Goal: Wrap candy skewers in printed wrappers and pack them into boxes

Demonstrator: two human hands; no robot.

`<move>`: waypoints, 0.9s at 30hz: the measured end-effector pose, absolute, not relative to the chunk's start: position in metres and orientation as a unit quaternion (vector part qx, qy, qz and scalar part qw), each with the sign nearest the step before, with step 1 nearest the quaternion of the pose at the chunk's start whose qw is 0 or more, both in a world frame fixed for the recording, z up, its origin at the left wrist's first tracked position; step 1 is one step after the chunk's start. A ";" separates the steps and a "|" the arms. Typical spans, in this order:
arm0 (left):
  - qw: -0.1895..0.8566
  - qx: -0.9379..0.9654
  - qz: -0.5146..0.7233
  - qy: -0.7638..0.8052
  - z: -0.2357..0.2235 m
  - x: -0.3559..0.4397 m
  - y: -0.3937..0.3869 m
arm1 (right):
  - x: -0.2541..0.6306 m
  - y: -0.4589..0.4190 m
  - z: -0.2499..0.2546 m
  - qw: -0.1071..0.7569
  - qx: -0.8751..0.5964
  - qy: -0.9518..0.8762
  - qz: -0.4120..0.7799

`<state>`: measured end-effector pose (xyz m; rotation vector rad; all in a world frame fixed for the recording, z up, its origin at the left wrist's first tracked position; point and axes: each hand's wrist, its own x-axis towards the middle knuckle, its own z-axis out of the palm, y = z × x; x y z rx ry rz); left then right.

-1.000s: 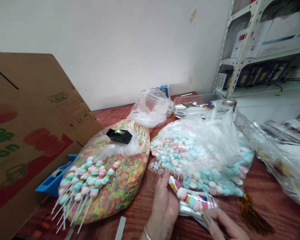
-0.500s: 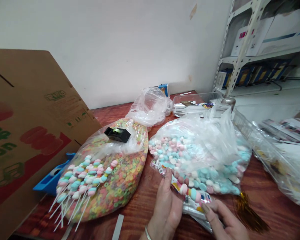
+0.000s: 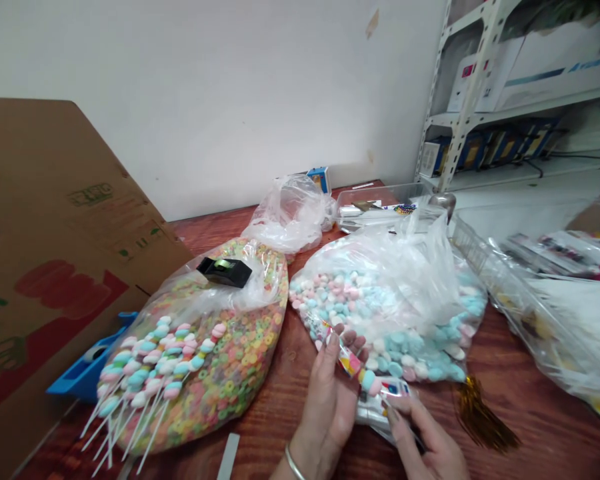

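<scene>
My left hand is closed around a small printed clear wrapper, thumb on its near side. A candy skewer with pink, blue and yellow pieces lies partly inside the wrapper, its lower pieces showing at the open end. My right hand pinches at the lower end of the skewer; the stick itself is mostly hidden by the fingers. Under the hands, a stack of flat printed wrappers rests on the table. Several finished-looking candy skewers with white sticks lie on a big bag of ring-shaped cereal.
Behind my hands sits a large bag of pastel candies. A black tape dispenser lies on the cereal bag. Left are a cardboard box and a blue dispenser. Gold ties and a clear bin stand right.
The candy skewer has slid further up into the wrapper, so fewer pieces show outside. My right hand has moved nearer my left. The whole view has shifted slightly to the right.
</scene>
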<state>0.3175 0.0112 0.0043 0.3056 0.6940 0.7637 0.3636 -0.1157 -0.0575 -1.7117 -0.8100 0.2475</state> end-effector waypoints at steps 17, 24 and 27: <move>0.896 0.138 0.316 0.281 0.002 0.330 -0.005 | 0.379 -0.113 -0.063 0.570 -0.705 -0.407 0.112; 0.879 0.105 0.365 0.290 0.007 0.332 0.028 | 0.370 -0.116 -0.057 0.650 -0.616 -0.289 0.339; 0.882 0.085 0.353 0.299 0.010 0.338 0.020 | 0.365 -0.116 -0.064 0.673 -0.528 -0.186 0.482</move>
